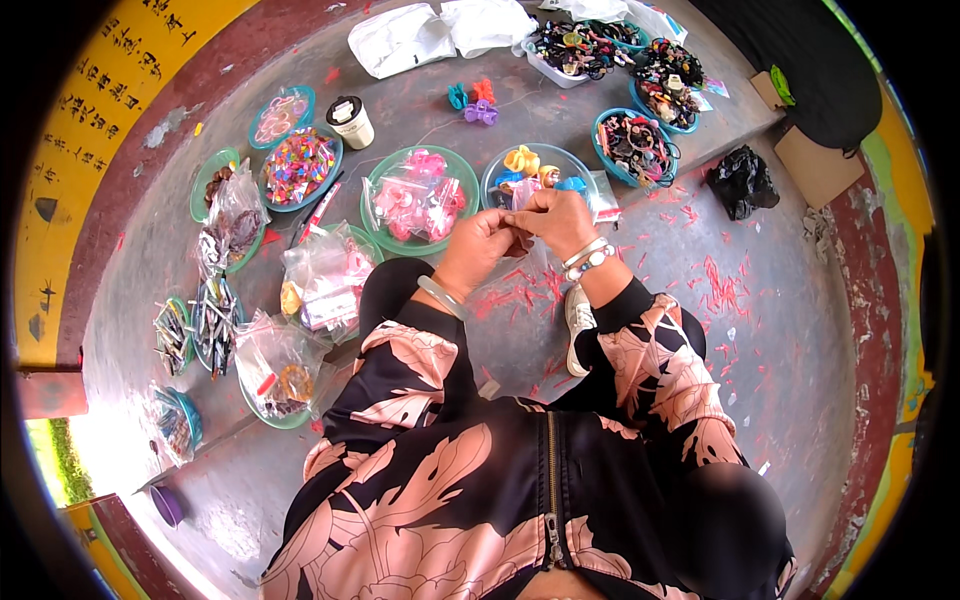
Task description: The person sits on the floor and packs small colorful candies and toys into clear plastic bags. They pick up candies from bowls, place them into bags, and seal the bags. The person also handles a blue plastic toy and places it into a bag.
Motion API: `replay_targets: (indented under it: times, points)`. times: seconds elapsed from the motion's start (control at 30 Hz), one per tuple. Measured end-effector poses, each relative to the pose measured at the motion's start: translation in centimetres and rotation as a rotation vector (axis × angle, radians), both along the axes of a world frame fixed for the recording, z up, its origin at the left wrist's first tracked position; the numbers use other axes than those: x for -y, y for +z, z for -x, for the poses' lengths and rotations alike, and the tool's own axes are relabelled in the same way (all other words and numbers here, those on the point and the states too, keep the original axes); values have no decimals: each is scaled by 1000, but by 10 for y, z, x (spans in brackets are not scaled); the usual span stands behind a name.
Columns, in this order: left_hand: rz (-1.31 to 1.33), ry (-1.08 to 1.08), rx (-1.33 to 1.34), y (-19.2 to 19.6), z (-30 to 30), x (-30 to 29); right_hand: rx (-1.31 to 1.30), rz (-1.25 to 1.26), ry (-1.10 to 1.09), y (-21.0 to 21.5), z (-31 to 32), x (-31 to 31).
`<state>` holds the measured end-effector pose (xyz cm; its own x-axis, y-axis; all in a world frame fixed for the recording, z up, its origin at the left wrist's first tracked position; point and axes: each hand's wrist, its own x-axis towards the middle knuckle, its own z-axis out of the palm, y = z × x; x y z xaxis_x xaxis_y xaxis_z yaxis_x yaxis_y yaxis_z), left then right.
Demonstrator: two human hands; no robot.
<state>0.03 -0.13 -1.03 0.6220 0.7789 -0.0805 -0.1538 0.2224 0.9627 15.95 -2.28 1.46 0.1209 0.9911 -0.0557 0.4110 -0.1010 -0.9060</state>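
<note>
My left hand (pixel 478 248) and my right hand (pixel 562 220) meet in front of me, thumbs and fingers pinched together at the tips. Something small seems to be between them, but the fingers hide it. Just beyond my right hand is a clear bowl (pixel 494 170) with yellow, blue and pink plastic hair claws, partly covered by that hand. Left of it, beyond my left hand, stands a green bowl (pixel 378 172) of pink hair ornaments in clear bags. A bangle circles my left wrist; bracelets are on my right.
Farther left are a blue basin of colourful small pieces (pixel 300 165), a lidded cup (pixel 350 122) and bagged goods (pixel 325 275). Teal, red and purple hair claws (pixel 480 113) lie beyond. Basins of hair ties (pixel 636 148) stand far right, near a black bag (pixel 742 183). Red scraps (pixel 722 288) litter the floor.
</note>
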Motion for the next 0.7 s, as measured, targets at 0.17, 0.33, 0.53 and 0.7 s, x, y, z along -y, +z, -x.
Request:
replay_targets:
  times: [0.17,0.33,0.53,0.7]
  points:
    - [64,44,22,5,2,1,-89,-48,38,2,2,3]
    - [73,42,46,2,4,0,-50,-54,85,6,3,3]
    - [140,37,58,5,4,0,-68,-72,83,-6,0,1]
    - [144,49,63,8,5,3,-86,-34,54,-8,-2,-1]
